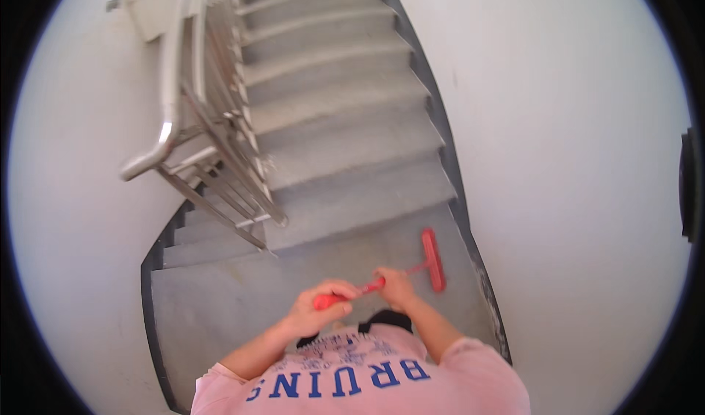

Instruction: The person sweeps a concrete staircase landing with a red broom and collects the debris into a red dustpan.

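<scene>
A red push broom or mop reaches out to the right, its long flat head low over or on the grey landing; contact with the floor is hard to judge. My left hand is wrapped around the red grip at the near end of the handle. Further along the same handle, my right hand holds it closer to the head. Part of the thin shaft is hidden behind my right hand.
Concrete stairs rise ahead, and other steps lie to the left. Between them stands a metal railing with a bent handrail end. A white wall with a dark skirting band bounds the right side.
</scene>
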`<state>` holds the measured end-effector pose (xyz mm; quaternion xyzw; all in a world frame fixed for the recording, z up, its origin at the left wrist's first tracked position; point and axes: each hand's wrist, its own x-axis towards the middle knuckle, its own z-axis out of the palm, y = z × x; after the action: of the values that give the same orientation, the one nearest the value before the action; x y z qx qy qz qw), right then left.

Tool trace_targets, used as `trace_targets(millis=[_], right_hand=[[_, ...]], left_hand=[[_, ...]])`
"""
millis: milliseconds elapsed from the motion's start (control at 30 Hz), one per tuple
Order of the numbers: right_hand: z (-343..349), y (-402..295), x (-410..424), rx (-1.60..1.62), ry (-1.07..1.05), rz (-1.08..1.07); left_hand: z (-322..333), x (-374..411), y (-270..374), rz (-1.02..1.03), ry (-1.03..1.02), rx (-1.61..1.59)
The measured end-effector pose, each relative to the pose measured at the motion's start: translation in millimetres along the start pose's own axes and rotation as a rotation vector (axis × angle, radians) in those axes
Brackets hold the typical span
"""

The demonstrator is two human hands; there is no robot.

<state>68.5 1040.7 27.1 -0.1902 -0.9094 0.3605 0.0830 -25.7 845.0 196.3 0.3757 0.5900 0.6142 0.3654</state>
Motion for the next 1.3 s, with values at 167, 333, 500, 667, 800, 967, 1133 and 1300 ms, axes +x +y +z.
trace_targets(millis=[167, 333, 500, 667, 800, 967, 1133, 1300], right_hand=[[-36, 81, -11, -0.074, 0.074, 0.091], [-57, 142, 3, -0.1, 0.08, 0.207], [-71, 164, 22, -0.058, 0.009, 0.168], [-68, 157, 34, 0.061, -0.124, 0.065], [-69, 134, 47, 0.146, -0.159, -0.01], [-78, 97, 63, 0.253, -0.253, -0.091], [-72, 68, 71, 0.389, -0.348, -0.135], [-94, 49, 75, 0.343, -0.489, -0.183]], left_hand=[[46, 69, -25, -0.149, -0.091, -0.122], [75, 130, -59, -0.258, -0.062, -0.193], [90, 161, -54, -0.326, 0.064, -0.227], [99, 157, -32, -0.229, 0.126, -0.154], [97, 149, -12, -0.135, 0.174, -0.04], [97, 140, 18, -0.05, 0.212, 0.063], [105, 132, 46, -0.06, 0.284, 0.077], [107, 136, 62, 0.112, 0.239, 0.184]])
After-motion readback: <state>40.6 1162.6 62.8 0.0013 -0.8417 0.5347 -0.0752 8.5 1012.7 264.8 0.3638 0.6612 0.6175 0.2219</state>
